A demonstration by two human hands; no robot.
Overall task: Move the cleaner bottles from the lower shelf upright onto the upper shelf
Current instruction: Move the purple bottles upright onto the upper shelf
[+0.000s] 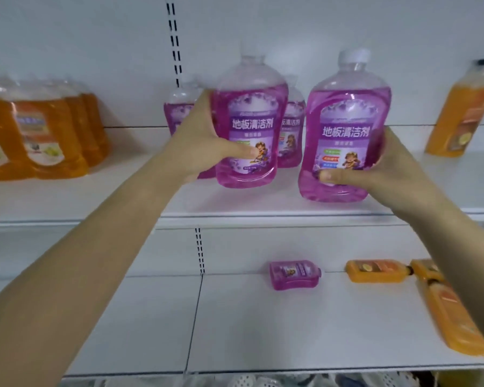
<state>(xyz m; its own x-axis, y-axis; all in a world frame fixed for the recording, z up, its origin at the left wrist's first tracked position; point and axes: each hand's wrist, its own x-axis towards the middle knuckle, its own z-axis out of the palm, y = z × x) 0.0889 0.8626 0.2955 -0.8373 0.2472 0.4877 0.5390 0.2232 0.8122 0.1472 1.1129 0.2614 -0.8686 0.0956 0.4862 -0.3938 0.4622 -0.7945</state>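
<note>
Left hand (204, 143) grasps one purple bottle (249, 121), right hand (380, 169) grasps another (347, 127); both hide bottles behind, shelf (263, 208) under

Purple bottles (249, 129): five, four upright on the upper shelf (263, 210), one lying on the lower shelf (263, 331). Loose orange bottles (376, 270): four. One orange multipack (39, 138). Two hands.

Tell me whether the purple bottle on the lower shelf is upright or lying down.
Lying down. The small purple bottle rests on its side on the lower shelf, neck pointing right.
</note>
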